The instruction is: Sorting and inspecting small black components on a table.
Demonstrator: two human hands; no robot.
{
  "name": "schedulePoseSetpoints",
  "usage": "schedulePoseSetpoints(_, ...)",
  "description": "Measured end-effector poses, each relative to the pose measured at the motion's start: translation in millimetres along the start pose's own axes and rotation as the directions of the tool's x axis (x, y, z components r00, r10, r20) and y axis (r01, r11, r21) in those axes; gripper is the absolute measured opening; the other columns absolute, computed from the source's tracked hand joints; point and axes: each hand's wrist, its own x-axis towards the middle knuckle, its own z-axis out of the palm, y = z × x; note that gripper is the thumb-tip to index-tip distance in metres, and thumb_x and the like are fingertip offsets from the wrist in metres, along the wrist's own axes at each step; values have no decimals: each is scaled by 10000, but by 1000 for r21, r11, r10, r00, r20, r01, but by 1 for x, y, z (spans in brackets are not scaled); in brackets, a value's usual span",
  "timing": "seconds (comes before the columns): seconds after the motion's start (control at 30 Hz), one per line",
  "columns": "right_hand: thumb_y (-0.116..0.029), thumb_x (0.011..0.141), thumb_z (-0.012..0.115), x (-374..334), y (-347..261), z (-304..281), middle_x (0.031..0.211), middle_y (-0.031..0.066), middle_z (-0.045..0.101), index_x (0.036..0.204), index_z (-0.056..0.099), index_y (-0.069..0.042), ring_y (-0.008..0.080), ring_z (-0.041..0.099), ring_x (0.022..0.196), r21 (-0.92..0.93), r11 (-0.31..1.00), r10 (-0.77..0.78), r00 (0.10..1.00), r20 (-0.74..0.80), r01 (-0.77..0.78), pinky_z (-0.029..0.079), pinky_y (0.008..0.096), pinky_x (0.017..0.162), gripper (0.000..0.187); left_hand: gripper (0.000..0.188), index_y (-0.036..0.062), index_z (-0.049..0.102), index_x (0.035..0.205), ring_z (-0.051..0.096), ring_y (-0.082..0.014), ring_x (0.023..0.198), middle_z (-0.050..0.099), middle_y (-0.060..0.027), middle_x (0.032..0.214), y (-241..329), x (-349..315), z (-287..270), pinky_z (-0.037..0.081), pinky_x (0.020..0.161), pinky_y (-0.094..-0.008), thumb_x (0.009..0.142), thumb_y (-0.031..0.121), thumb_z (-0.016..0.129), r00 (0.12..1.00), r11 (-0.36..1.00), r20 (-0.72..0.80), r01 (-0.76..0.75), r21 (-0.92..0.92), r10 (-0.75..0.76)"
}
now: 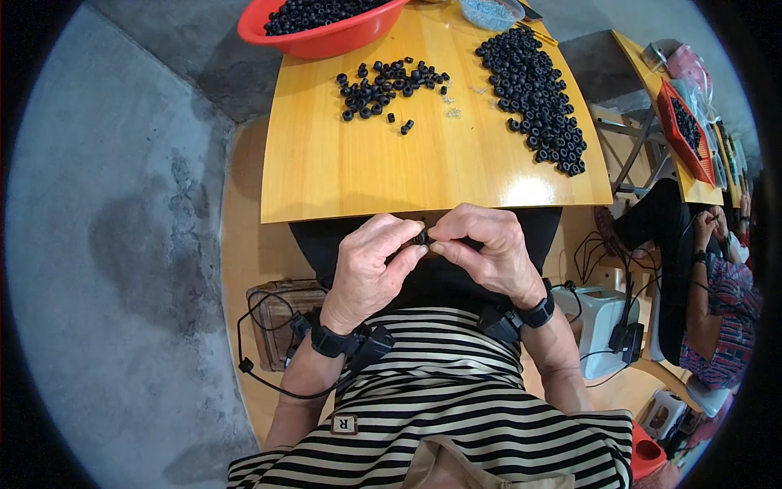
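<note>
Just past the near edge of the wooden table [358, 175], a small round black plastic part [421, 238] is pinched between my two hands. My left hand [366, 259] grips it with thumb and forefinger from the left. From the right, the thumb and forefinger of my right hand [487, 248] close on it too. Fingertips cover much of the part. Similar hollow black parts lie on the tabletop: a loose scatter [391, 88] at left and a denser pile [533, 102] at right. A few tiny clear pieces [454, 112] sit between them.
A red basin [326, 47] of black parts stands at the far left, with a clear bowl [492, 13] of small pale blue pieces at the far right. Rightward, a co-worker [709, 301] sits by another table bearing a red basket [688, 134]. Black cables [261, 306] hang beside me.
</note>
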Motion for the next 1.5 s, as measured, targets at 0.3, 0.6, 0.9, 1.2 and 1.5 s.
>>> schedulePoseSetpoints(0.3, -7, 799, 758, 3, -13, -8, 812, 72, 678, 901, 707, -27, 174, 656, 716, 97, 995, 37, 998, -41, -33, 523, 283, 636, 116, 307, -25, 701, 1071, 636, -151, 728, 680, -103, 887, 8, 4, 3, 524, 658, -255, 770, -53, 753, 1000, 995, -14, 2, -103, -4)
schedulePoseSetpoints(0.6, 12, 792, 750, -4, -12, -4, 812, 79, 679, 922, 705, -13, 171, 661, 711, 63, 998, 39, 993, -108, -33, 528, 282, 629, 140, 306, -19, 704, 1065, 639, -155, 735, 688, -110, 893, 8, 1, 8, 527, 658, -255, 767, -60, 763, 999, 994, -31, 6, -109, -10)
schedulePoseSetpoints(0.9, -6, 801, 749, -11, -20, -1, 791, 99, 699, 925, 725, -8, 162, 680, 673, 27, 996, 94, 984, -151, -91, 538, 272, 615, 127, 301, -18, 692, 1046, 657, -216, 752, 683, -128, 893, 8, -1, 10, 536, 671, -292, 757, -54, 768, 998, 996, -52, -41, -81, 37)
schedulePoseSetpoints(1.2, -49, 834, 765, -19, -16, -2, 800, 84, 713, 957, 723, 19, 115, 681, 692, 232, 940, 280, 954, -105, -250, 553, 238, 625, 146, 326, -5, 701, 1079, 644, -168, 739, 691, -114, 900, 8, -3, 10, 530, 664, -263, 763, -50, 770, 999, 994, -42, -18, -109, 14)
schedulePoseSetpoints(1.5, 13, 886, 702, -24, -14, 3, 836, 90, 695, 977, 682, 60, 127, 690, 720, 403, 864, 358, 931, -70, -302, 578, 229, 660, 105, 335, -3, 700, 1086, 650, -172, 760, 690, -112, 901, 9, -3, 9, 537, 681, -269, 762, -50, 772, 999, 996, -34, -34, -87, 31)
